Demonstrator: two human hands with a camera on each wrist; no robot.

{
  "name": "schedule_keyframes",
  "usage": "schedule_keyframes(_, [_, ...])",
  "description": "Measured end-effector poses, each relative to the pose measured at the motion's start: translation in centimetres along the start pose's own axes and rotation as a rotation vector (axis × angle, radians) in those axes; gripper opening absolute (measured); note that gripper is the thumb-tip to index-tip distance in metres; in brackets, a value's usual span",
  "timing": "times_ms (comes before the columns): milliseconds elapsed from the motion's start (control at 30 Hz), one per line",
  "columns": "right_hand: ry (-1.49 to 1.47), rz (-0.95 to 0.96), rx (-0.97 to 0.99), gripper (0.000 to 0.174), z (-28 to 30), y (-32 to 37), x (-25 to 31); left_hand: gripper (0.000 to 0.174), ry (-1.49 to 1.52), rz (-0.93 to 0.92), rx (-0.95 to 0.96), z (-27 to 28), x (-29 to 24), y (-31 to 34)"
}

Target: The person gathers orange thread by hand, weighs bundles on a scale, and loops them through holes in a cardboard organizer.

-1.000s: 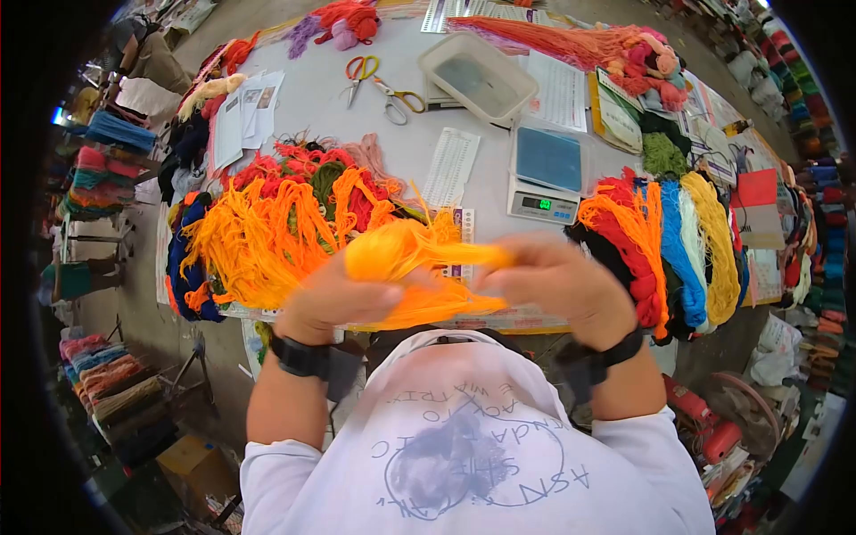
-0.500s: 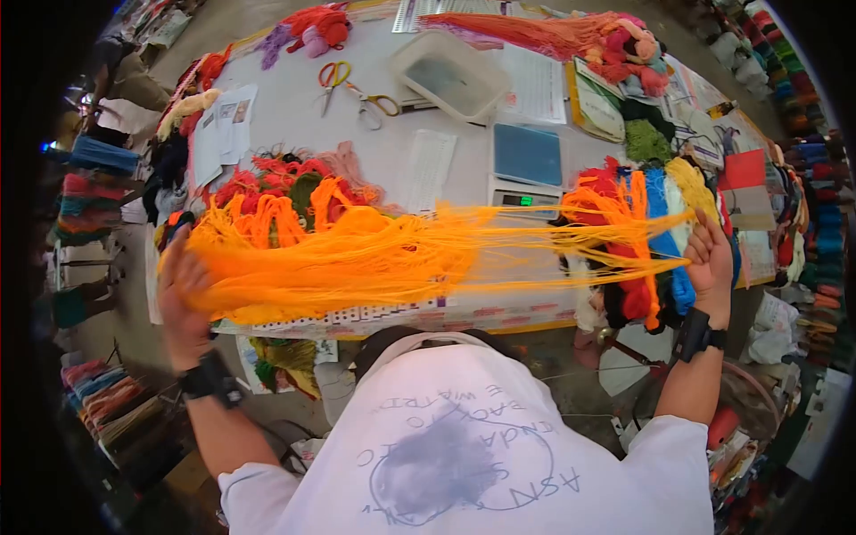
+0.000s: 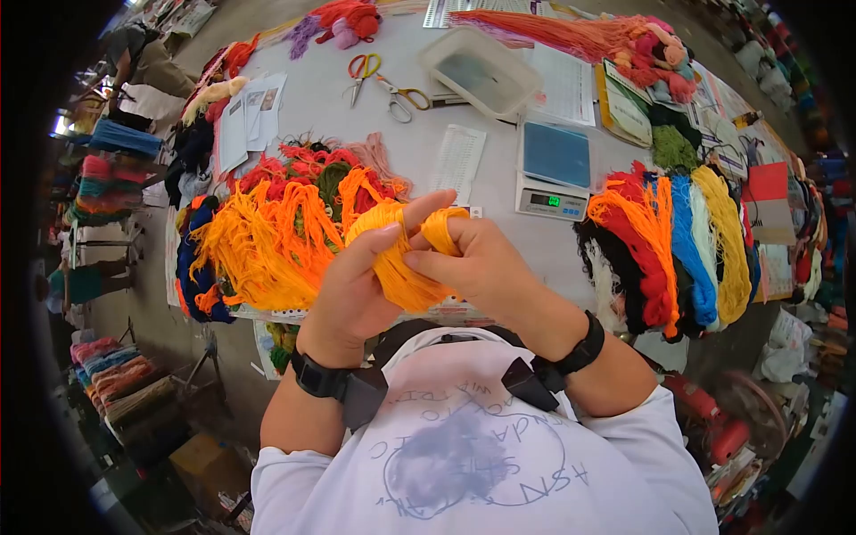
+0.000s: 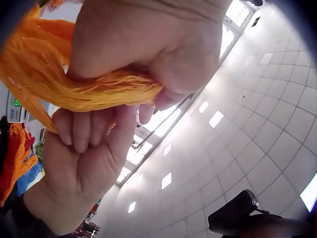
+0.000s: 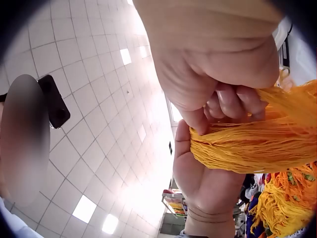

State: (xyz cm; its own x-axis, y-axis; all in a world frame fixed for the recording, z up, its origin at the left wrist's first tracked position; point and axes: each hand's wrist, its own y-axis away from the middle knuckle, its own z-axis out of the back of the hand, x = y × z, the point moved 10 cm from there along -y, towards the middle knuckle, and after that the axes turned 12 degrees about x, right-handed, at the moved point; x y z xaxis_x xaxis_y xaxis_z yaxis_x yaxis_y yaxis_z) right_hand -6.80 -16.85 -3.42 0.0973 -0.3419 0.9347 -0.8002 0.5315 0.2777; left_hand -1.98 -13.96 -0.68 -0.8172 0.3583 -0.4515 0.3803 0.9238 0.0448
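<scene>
A yellow-orange yarn hank (image 3: 404, 275) is held between both hands over the table's near edge. The left hand (image 3: 349, 290) has the hank looped round it, thumb up beside the strands. Close against it, the right hand (image 3: 490, 267) pinches a loop of the same yarn with curled fingers. In the left wrist view the strands (image 4: 94, 94) run from the left hand (image 4: 148, 44) across the right hand's fingers (image 4: 84, 129). The right wrist view shows the bundle (image 5: 247, 144) between the right hand (image 5: 213, 59) and the left palm (image 5: 210, 191).
Orange yarn (image 3: 267, 236) lies piled at left; coloured hanks (image 3: 646, 250) hang over the table edge at right. Behind are a scale (image 3: 553, 169), a plastic tub (image 3: 481, 71), two pairs of scissors (image 3: 401, 95) and paper sheets (image 3: 460, 160). Another person (image 3: 147, 58) is at upper left.
Half a second ago the hands were far apart with the yarn stretched between them. Now they have come together at the middle, and the yarn is gathered into a compact loop.
</scene>
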Motion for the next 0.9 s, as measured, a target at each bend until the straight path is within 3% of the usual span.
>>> schedule_keyframes(100, [0.023, 0.010, -0.060, 0.010, 0.6, 0.7, 0.8, 0.054, -0.028, -0.024, -0.034, 0.8, -0.4, 0.2])
schedule_keyframes(233, [0.026, 0.134, -0.151, 0.015, 1.4, 1.2, 1.3, 0.054, -0.223, -0.088, -0.157, 1.7, -1.9, 0.9])
schedule_keyframes(333, [-0.057, 0.122, -0.103, 0.012, 1.5, 1.2, 0.5, 0.055, -0.338, -0.135, -0.151, 2.3, -2.7, 1.3])
schedule_keyframes(400, [-0.318, 0.090, 0.013, 0.013, 0.7, 1.2, 0.4, 0.056, -0.368, -0.150, -0.092, 2.1, -3.1, 1.2])
schedule_keyframes(500, [-0.284, -0.018, 0.126, 0.016, -0.6, 1.6, 2.1, 0.056, -0.340, -0.106, 0.009, 1.2, -3.0, 0.7])
schedule_keyframes(567, [-0.255, -0.026, 0.108, 0.016, -0.1, 1.8, 2.9, 0.054, -0.214, 0.091, 0.038, 1.5, -1.4, 0.7])
schedule_keyframes(633, [-0.227, -0.033, 0.090, 0.016, 1.4, 2.4, 3.3, 0.048, -0.323, 0.194, 0.063, 2.4, -1.5, 2.0])
schedule_keyframes(667, [-0.201, -0.100, 0.106, 0.014, 2.9, 3.2, 2.9, 0.042, -0.429, 0.299, 0.090, 3.0, -1.2, 2.9])
schedule_keyframes(700, [-0.171, -0.169, 0.118, 0.013, 4.6, 4.5, 2.5, 0.032, -0.466, 0.132, 0.038, 3.5, -3.0, 3.6])
schedule_keyframes(733, [-0.191, -0.159, -0.001, 0.012, 7.9, 6.3, 2.3, 0.023, -0.498, -0.034, -0.011, 4.1, -5.0, 5.0])
schedule_keyframes(767, [-0.209, -0.148, -0.121, 0.012, 11.6, 8.5, 1.8, 0.020, -0.346, 0.058, 0.094, 8.1, -5.9, 7.9])
schedule_keyframes(800, [-0.236, -0.136, -0.219, 0.012, 15.6, 10.8, 1.1, 0.033, -0.291, -0.020, 0.031, 9.3, -8.5, 9.6])
schedule_keyframes(833, [-0.262, -0.122, -0.319, 0.014, 19.8, 13.6, 0.0, 0.027, -0.169, -0.134, 0.020, 10.6, -11.6, 11.6])
schedule_keyframes(900, [-0.399, -0.152, -0.487, 0.013, 27.9, 20.1, -3.5, 0.029, -0.148, -0.356, -0.206, 15.6, -17.0, 17.3])
